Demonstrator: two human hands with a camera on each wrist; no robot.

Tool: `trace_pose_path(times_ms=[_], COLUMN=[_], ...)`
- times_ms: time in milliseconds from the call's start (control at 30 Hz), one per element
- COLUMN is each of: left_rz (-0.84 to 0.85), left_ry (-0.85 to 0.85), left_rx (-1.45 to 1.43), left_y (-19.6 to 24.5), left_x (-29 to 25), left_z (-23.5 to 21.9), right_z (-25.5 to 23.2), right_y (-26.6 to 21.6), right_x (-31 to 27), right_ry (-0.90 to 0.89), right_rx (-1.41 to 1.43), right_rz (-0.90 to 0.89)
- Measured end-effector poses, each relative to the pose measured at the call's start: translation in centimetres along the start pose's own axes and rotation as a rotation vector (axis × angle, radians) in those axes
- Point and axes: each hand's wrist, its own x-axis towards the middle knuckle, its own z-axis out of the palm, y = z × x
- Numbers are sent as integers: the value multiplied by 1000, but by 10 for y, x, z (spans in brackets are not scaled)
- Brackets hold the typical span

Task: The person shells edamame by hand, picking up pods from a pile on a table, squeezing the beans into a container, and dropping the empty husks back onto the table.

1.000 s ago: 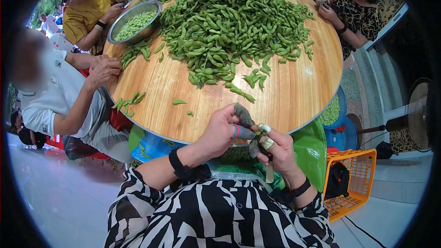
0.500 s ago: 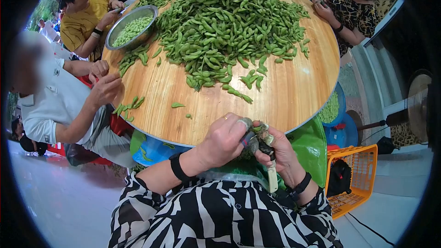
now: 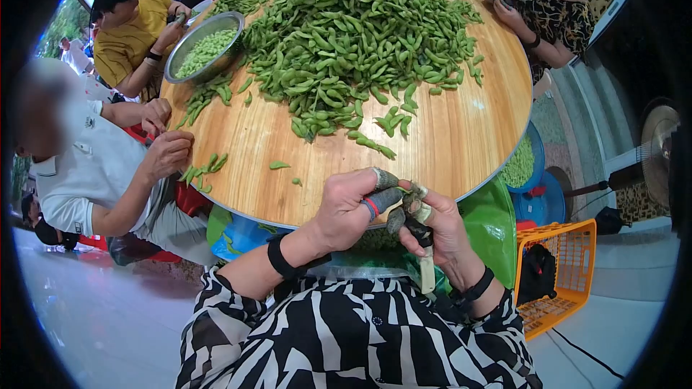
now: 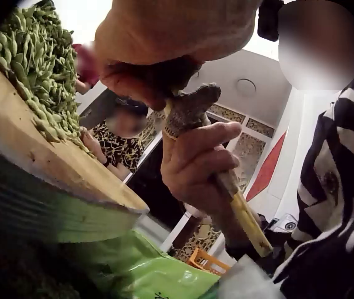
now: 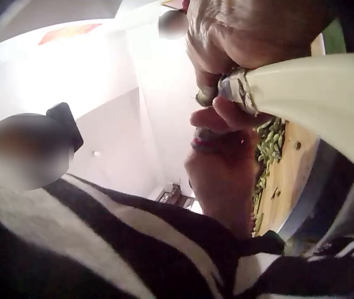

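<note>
My left hand [image 3: 342, 205] is over the table's near edge, grey covers on its thumb and index finger and a red band round the index cover. Its fingertips pinch the end of a green soybean pod [image 3: 416, 187], mostly hidden by fingers. Close beside it, my right hand [image 3: 443, 234] has worn wrappings on its fingers and grips a tool by its pale handle [image 3: 427, 274], dark tape round the upper part. The tool's working end is hidden in the hand. In the left wrist view the handle [image 4: 250, 224] slants down below the right hand's curled fingers.
A large heap of soybean pods [image 3: 360, 43] covers the far part of the round wooden table [image 3: 252, 151]. A metal bowl [image 3: 238, 25] holds shelled beans. Several people sit around. At right are blue basins [image 3: 542, 205] and an orange crate [image 3: 591, 274]; a green bag [image 3: 490, 227] hangs below the edge.
My hands came close together half a second ago, and now the left fingertips have drawn slightly apart from the right hand. The pale handle stays in the right hand.
</note>
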Motion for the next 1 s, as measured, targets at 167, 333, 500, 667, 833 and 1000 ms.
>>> trace_pose_path(times_ms=[167,333,500,667,833,1000], left_rz=[-517,-671,-546,-375,-374,-489], left_ry=[-61,-91,-55,-197,-367,-219], left_rx=[-463,-467,-277,25,167,-4], left_y=[7,8,3,9,9,6], left_x=[1,3,-5,-11,-15,-19], left_z=[-3,-3,7,2,-5,-1], right_z=[3,5,2,5,1,-15], right_y=[-14,-13,3,0,-6,1], right_x=[-3,-6,-2,-1,-4,-6], right_ry=[44,150,270,204,142,42], right_rx=[-118,-704,-1134,-1304,-1226,-1300], right_rz=[33,-156,-600,-617,-284,-474])
